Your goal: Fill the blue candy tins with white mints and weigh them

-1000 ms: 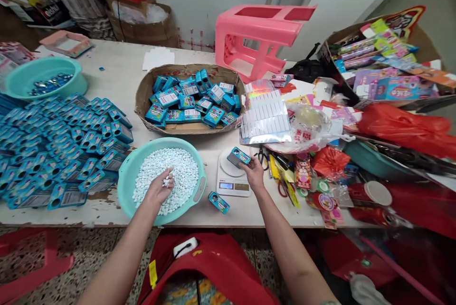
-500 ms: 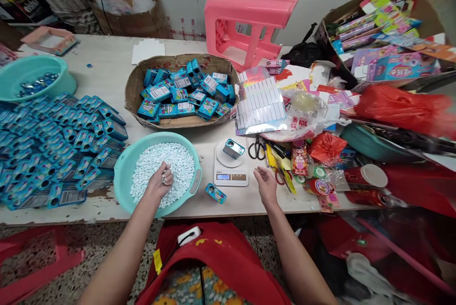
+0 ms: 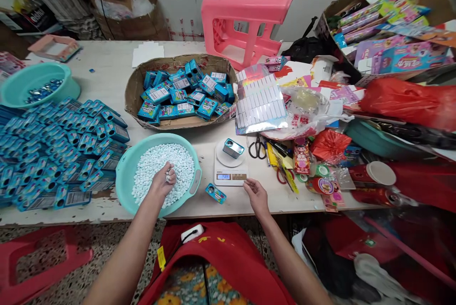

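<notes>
My left hand (image 3: 163,183) is closed around some small white candies (image 3: 171,175), over the turquoise basin (image 3: 123,186) full of the same candies. My right hand (image 3: 257,196) is open and empty, fingers slightly bent, at the lower right corner of the white digital scale (image 3: 225,170); whether it touches cannot be told. On the scale's round pan lies a small blue candy box (image 3: 233,148) with an open hole in its end. Another blue candy box (image 3: 215,193) lies on the table between basin and scale.
Many blue boxes (image 3: 71,148) stand packed at the left, near a second basin (image 3: 67,86). A cardboard tray (image 3: 135,86) holds more boxes. Black scissors (image 3: 256,149), a yellow cutter (image 3: 290,179) and clutter lie right. A pink stool (image 3: 249,5) rests behind.
My right hand has moved left, close to the scale's corner. The scale's displayed number has changed. My left fist stays over the basin, shifted only slightly. The camera view has shifted a little.
</notes>
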A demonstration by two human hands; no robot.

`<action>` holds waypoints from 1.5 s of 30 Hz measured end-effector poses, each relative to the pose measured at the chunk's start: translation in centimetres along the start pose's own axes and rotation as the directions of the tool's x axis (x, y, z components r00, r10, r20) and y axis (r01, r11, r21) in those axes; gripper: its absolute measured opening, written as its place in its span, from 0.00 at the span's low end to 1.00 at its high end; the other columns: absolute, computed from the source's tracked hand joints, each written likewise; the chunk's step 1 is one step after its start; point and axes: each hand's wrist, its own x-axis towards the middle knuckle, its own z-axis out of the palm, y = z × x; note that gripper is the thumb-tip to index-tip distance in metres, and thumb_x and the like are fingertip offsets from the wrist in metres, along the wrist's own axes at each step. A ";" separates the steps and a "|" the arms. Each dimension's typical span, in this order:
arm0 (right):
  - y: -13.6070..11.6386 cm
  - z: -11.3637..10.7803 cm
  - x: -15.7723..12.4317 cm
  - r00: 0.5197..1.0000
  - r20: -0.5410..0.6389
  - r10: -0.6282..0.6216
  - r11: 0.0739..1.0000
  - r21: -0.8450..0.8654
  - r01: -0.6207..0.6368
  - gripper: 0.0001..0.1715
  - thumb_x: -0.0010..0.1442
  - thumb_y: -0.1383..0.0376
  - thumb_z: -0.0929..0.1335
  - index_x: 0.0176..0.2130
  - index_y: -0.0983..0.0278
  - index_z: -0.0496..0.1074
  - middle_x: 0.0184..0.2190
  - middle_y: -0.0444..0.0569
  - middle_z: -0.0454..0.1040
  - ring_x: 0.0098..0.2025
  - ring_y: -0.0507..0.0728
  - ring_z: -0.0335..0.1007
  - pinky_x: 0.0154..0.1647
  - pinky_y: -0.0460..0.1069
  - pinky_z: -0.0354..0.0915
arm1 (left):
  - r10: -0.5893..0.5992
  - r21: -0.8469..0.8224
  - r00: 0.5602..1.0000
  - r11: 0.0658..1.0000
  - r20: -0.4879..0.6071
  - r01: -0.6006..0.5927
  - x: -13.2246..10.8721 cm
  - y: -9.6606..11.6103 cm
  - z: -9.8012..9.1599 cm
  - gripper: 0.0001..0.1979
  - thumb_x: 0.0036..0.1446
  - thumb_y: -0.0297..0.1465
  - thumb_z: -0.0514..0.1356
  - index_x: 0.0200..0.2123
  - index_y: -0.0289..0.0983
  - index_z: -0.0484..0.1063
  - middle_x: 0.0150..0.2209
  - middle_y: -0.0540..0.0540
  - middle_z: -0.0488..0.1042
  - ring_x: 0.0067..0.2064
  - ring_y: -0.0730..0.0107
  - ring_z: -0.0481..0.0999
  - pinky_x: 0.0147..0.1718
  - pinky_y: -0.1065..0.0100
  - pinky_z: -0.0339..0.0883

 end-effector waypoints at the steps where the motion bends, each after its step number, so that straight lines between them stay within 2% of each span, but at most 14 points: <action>1: -0.1 0.0 0.1 1.000 0.002 -0.008 1.000 -0.007 0.008 0.22 0.49 0.54 0.72 0.40 0.65 0.72 0.35 0.53 0.78 0.39 0.59 0.75 0.45 0.59 0.70 | 0.034 0.036 0.999 0.999 -0.018 -0.033 -0.1 -0.1 0.2 0.10 0.61 0.33 0.54 0.28 0.36 0.63 0.16 0.56 0.54 0.14 0.80 0.53 0.12 0.77 0.48; 5: -1.4 0.9 1.6 0.998 -0.017 -0.058 0.997 -0.048 0.057 0.28 0.49 0.54 0.72 0.47 0.65 0.69 0.43 0.55 0.75 0.43 0.60 0.72 0.45 0.58 0.69 | 0.209 0.209 0.974 0.960 -0.092 -0.186 -0.8 0.0 0.8 0.08 0.54 0.30 0.61 0.25 0.36 0.67 0.17 0.54 0.59 0.17 0.77 0.57 0.15 0.76 0.48; 9: -4.0 3.5 5.7 0.973 -0.056 -0.223 0.964 -0.158 0.212 0.42 0.45 0.56 0.73 0.57 0.62 0.60 0.55 0.57 0.65 0.53 0.61 0.64 0.49 0.56 0.65 | 0.340 0.341 0.936 0.894 -0.094 -0.291 -1.4 0.6 1.6 0.06 0.45 0.24 0.65 0.25 0.38 0.71 0.29 0.47 0.71 0.32 0.67 0.69 0.22 0.75 0.56; 15: -11.4 6.6 8.5 0.902 0.090 -0.422 0.868 -0.249 0.431 0.19 0.49 0.57 0.72 0.40 0.62 0.72 0.39 0.49 0.73 0.43 0.59 0.68 0.48 0.55 0.63 | 0.364 0.318 0.928 0.892 -0.082 -0.321 -1.6 0.6 4.1 0.08 0.47 0.33 0.66 0.31 0.38 0.73 0.37 0.44 0.74 0.41 0.62 0.71 0.34 0.71 0.64; 18: -15.3 7.8 6.2 0.776 0.284 -0.563 0.733 -0.263 0.627 0.18 0.51 0.59 0.72 0.44 0.57 0.72 0.41 0.48 0.73 0.45 0.60 0.68 0.51 0.56 0.61 | 0.176 0.042 0.984 0.984 -0.011 -0.176 -2.0 0.8 6.3 0.16 0.54 0.42 0.60 0.38 0.35 0.72 0.39 0.40 0.74 0.39 0.62 0.74 0.36 0.65 0.67; 21: -17.2 9.7 4.1 0.638 0.482 -0.601 0.572 -0.298 0.764 0.18 0.52 0.63 0.71 0.45 0.55 0.73 0.41 0.47 0.74 0.46 0.61 0.68 0.54 0.57 0.57 | 0.041 -0.228 0.997 0.973 0.069 -0.024 -2.0 1.3 8.3 0.20 0.58 0.46 0.53 0.40 0.35 0.72 0.36 0.41 0.73 0.34 0.66 0.74 0.34 0.64 0.68; 24: -17.0 11.9 3.4 0.608 0.537 -0.585 0.525 -0.322 0.788 0.18 0.52 0.63 0.72 0.44 0.55 0.73 0.39 0.46 0.75 0.44 0.61 0.69 0.51 0.57 0.57 | 0.073 -0.259 0.997 0.964 0.013 -0.067 -1.3 1.6 8.9 0.16 0.60 0.41 0.53 0.34 0.34 0.71 0.29 0.44 0.70 0.27 0.72 0.70 0.29 0.69 0.66; 27: -16.5 13.1 3.5 0.630 0.520 -0.577 0.559 -0.310 0.769 0.18 0.51 0.62 0.72 0.44 0.55 0.73 0.38 0.46 0.75 0.43 0.61 0.69 0.49 0.57 0.59 | 0.127 -0.222 0.992 0.966 -0.024 -0.129 -0.7 1.6 7.8 0.10 0.58 0.34 0.55 0.30 0.34 0.70 0.29 0.45 0.69 0.27 0.73 0.69 0.29 0.71 0.64; 31: -16.7 13.3 3.5 0.711 0.477 -0.517 0.728 -0.192 0.658 0.17 0.51 0.59 0.72 0.42 0.56 0.73 0.38 0.47 0.74 0.42 0.60 0.70 0.46 0.55 0.64 | 0.224 -0.091 0.974 0.970 -0.033 -0.226 -2.0 2.5 4.9 0.03 0.49 0.27 0.61 0.31 0.36 0.73 0.36 0.42 0.73 0.38 0.64 0.72 0.37 0.67 0.66; 33: -16.7 13.9 3.0 0.756 0.447 -0.477 0.803 -0.127 0.582 0.17 0.50 0.57 0.73 0.42 0.57 0.74 0.38 0.47 0.74 0.42 0.60 0.70 0.45 0.55 0.66 | 0.335 0.021 0.942 0.942 -0.013 -0.335 -3.7 3.6 3.8 0.14 0.42 0.21 0.64 0.36 0.39 0.75 0.44 0.42 0.72 0.51 0.58 0.68 0.46 0.64 0.64; 37: -16.5 16.7 1.0 0.707 0.555 -0.439 0.852 0.007 0.523 0.18 0.49 0.58 0.74 0.41 0.57 0.74 0.40 0.47 0.74 0.44 0.60 0.70 0.48 0.56 0.66 | 0.506 0.349 0.807 0.729 0.304 -0.588 -8.0 6.5 3.0 0.23 0.38 0.18 0.65 0.41 0.42 0.76 0.49 0.43 0.71 0.58 0.53 0.61 0.56 0.60 0.56; 39: -16.3 17.7 0.0 0.680 0.618 -0.394 0.886 0.059 0.459 0.20 0.51 0.59 0.73 0.45 0.57 0.72 0.43 0.48 0.74 0.46 0.60 0.70 0.49 0.56 0.66 | 0.504 0.410 0.790 0.676 0.349 -0.612 -9.9 7.7 2.3 0.20 0.39 0.20 0.67 0.37 0.41 0.77 0.43 0.43 0.73 0.53 0.53 0.66 0.53 0.62 0.58; 42: -15.2 16.4 -0.2 0.737 0.571 -0.362 0.910 0.045 0.413 0.31 0.53 0.59 0.71 0.55 0.57 0.63 0.51 0.52 0.69 0.53 0.62 0.67 0.54 0.59 0.63 | 0.594 0.479 0.795 0.666 0.125 -0.572 -12.3 9.0 -1.4 0.21 0.37 0.19 0.69 0.37 0.40 0.76 0.39 0.46 0.73 0.48 0.57 0.68 0.45 0.67 0.63; 45: -12.8 12.3 0.6 0.797 0.481 -0.366 0.860 -0.153 0.487 0.35 0.51 0.57 0.72 0.56 0.59 0.60 0.53 0.56 0.66 0.55 0.64 0.63 0.55 0.62 0.61 | 0.660 0.511 0.701 0.716 -0.271 -0.476 -13.1 9.6 -8.4 0.22 0.35 0.17 0.69 0.36 0.39 0.74 0.37 0.47 0.72 0.47 0.57 0.67 0.37 0.71 0.64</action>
